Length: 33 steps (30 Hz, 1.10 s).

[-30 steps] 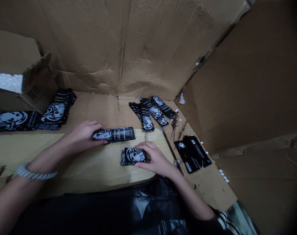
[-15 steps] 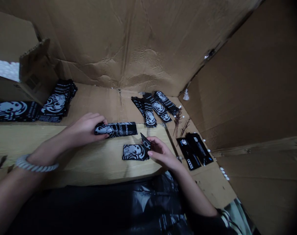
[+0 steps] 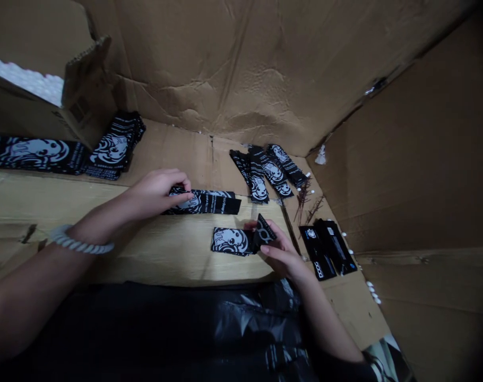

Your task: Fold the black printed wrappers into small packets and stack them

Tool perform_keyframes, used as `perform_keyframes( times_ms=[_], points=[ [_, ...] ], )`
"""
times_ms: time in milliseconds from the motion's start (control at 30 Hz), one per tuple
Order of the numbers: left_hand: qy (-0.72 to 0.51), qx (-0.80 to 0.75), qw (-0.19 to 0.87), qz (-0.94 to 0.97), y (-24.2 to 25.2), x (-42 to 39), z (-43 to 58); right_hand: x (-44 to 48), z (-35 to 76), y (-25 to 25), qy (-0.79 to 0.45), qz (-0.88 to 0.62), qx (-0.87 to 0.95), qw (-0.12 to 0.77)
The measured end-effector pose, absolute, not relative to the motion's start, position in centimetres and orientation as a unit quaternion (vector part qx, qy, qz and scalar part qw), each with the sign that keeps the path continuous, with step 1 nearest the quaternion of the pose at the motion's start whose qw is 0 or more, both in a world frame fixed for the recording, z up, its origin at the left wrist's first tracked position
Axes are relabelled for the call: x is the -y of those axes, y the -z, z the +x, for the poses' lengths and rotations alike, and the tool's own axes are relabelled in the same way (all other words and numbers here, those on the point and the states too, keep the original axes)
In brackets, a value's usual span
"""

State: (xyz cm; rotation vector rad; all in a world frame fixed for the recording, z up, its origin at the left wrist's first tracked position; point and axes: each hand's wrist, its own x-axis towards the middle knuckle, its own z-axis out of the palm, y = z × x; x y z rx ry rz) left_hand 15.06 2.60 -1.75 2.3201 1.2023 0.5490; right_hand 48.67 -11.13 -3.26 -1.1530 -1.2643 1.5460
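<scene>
Strip stack (image 3: 221,203), long axis crosswise: left hand (image 3: 158,190) clamped on left end; right hand (image 3: 284,253), near right end, pinching folded strip (image 3: 264,233).

On the bench (image 3: 162,241), piled strips (image 3: 221,206) under the left hand (image 3: 160,190); nearer, rightward, a stack (image 3: 230,240) beside the strip (image 3: 264,233) in the right hand (image 3: 285,254); behind, fanned strips (image 3: 272,173); far right, two packets (image 3: 337,246); back left, a box (image 3: 84,103).

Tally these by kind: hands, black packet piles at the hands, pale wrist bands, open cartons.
Hands: 2 (left hand, right hand)
Packet piles: 2 (left pile, right pile)
Wrist band: 1
Open carton: 1
Total: 6
</scene>
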Motion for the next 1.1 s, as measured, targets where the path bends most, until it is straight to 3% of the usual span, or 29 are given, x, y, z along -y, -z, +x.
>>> perform_keyframes(
  times_ms=[300, 633, 1000, 1100],
  points=[
    [-0.304, -0.459, 0.395, 0.735, 1.1, -2.7, 14.8, 11.2, 48.6, 2.8, -0.590, -0.480, 0.535, 0.369],
    [-0.295, -0.457, 0.423, 0.725, 2.0, -3.0, 14.6, 11.0, 48.7, 3.5, -0.588, -0.471, 0.551, 0.359],
    [-0.085, -0.464, 0.181, 0.863, 1.5, -2.8, 10.9, 10.9, 48.8, 3.8, -0.574, -0.471, 0.573, 0.347],
    [-0.109, -0.472, 0.186, 0.855, 2.7, -2.6, 10.7, 10.8, 48.8, 3.8, -0.570, -0.473, 0.579, 0.340]
  ],
)
